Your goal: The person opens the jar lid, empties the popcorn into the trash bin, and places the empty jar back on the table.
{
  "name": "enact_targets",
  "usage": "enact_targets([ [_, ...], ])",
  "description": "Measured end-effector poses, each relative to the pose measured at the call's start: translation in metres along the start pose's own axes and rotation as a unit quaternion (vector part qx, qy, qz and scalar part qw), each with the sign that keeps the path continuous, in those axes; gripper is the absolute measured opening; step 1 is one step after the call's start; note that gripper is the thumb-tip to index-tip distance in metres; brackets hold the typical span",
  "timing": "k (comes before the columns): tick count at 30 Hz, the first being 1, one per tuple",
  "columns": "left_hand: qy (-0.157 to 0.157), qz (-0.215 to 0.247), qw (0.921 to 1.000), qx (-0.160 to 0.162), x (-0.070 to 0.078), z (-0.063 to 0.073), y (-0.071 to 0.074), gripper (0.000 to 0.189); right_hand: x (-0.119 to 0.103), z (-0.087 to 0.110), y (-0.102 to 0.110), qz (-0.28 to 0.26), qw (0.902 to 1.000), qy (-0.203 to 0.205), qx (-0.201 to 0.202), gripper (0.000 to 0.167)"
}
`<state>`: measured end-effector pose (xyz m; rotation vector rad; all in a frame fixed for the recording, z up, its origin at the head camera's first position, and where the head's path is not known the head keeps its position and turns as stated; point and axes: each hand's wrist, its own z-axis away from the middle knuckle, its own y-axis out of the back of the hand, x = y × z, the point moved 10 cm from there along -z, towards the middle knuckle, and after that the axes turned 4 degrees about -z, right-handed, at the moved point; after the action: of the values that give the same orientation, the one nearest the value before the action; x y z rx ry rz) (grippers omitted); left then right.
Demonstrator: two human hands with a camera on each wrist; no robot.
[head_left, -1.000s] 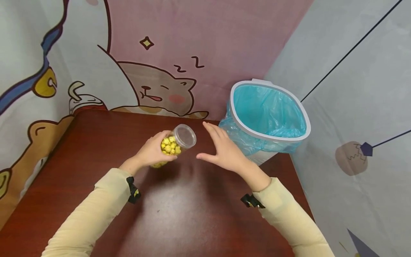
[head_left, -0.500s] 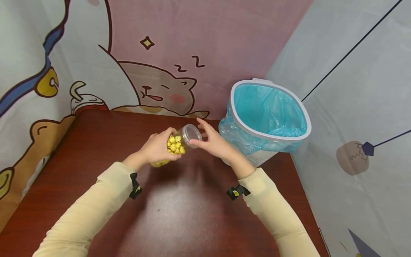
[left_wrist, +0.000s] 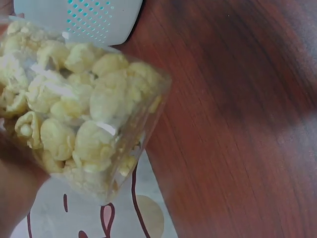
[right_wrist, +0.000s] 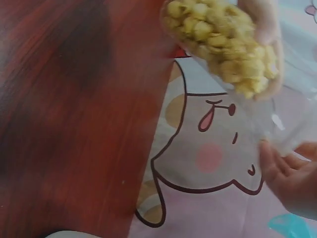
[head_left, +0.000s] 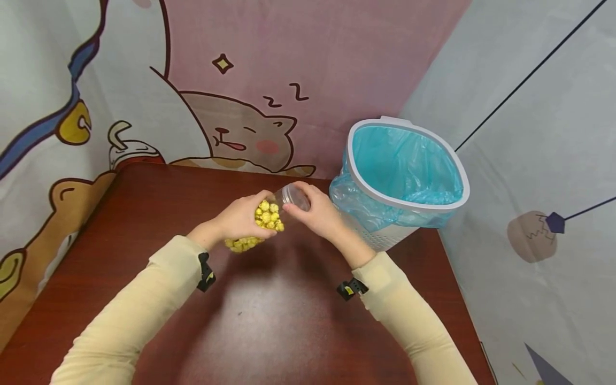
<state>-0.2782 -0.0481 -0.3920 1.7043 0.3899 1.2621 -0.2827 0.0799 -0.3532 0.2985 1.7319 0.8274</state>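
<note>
My left hand (head_left: 240, 218) grips a clear plastic jar of yellow popcorn (head_left: 269, 215) round its body. The jar is tilted above the table, its lidded end toward the upper right. Over that end, my right hand (head_left: 316, 211) holds the clear lid (head_left: 299, 198) between thumb and fingers. In the left wrist view the popcorn jar (left_wrist: 74, 104) shows its square-edged base, with popcorn packed against the wall. From the right wrist, the right hand's fingers (right_wrist: 282, 166) appear at the jar's clear end, below the popcorn.
To the right stands a bin (head_left: 409, 206) with a pale rim and a blue plastic liner. The dark red wooden table (head_left: 269, 331) lies below both hands. A cartoon-printed cloth (head_left: 337, 64) hangs behind and at the sides.
My right hand has moved left from beside the jar and taken hold of its lid. The left hand has shifted the jar slightly right.
</note>
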Motion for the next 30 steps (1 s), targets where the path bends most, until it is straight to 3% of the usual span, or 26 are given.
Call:
enact_targets([
  [5, -0.007, 0.012, 0.9998, -0.011, 0.002, 0.0, 0.0, 0.069, -0.002, 0.002, 0.003, 0.014, 0.9979, 0.043, 0.046, 0.054],
  [9, -0.013, 0.036, 0.999, -0.025, 0.002, 0.001, 0.0, 0.068, -0.005, 0.003, 0.002, 0.016, 0.9953, 0.078, 0.055, 0.053],
  [12, -0.017, 0.061, 0.997, -0.046, 0.001, 0.002, -0.002, 0.067, -0.008, 0.003, -0.001, 0.007, 0.9931, 0.113, 0.033, 0.057],
  [15, -0.015, 0.063, 0.9962, -0.058, -0.003, 0.004, -0.003, 0.069, -0.01, 0.003, -0.008, -0.006, 0.9915, 0.128, -0.02, 0.067],
  [18, -0.004, 0.031, 0.9981, -0.053, -0.01, 0.004, -0.002, 0.072, -0.005, 0.002, -0.019, -0.011, 0.9907, 0.104, -0.087, 0.082],
  [21, 0.003, 0.005, 0.9989, -0.046, -0.015, 0.003, -0.002, 0.075, 0.003, 0.003, -0.026, -0.003, 0.9913, 0.06, -0.118, 0.092],
  [24, -0.003, 0.002, 0.9989, -0.047, -0.014, 0.001, -0.003, 0.075, 0.009, 0.002, -0.023, 0.017, 0.9946, 0.03, -0.098, 0.088],
  [30, 0.014, -0.004, 0.998, -0.062, -0.011, 0.0, -0.004, 0.079, 0.004, 0.002, -0.015, 0.018, 0.9973, 0.038, -0.06, 0.069],
])
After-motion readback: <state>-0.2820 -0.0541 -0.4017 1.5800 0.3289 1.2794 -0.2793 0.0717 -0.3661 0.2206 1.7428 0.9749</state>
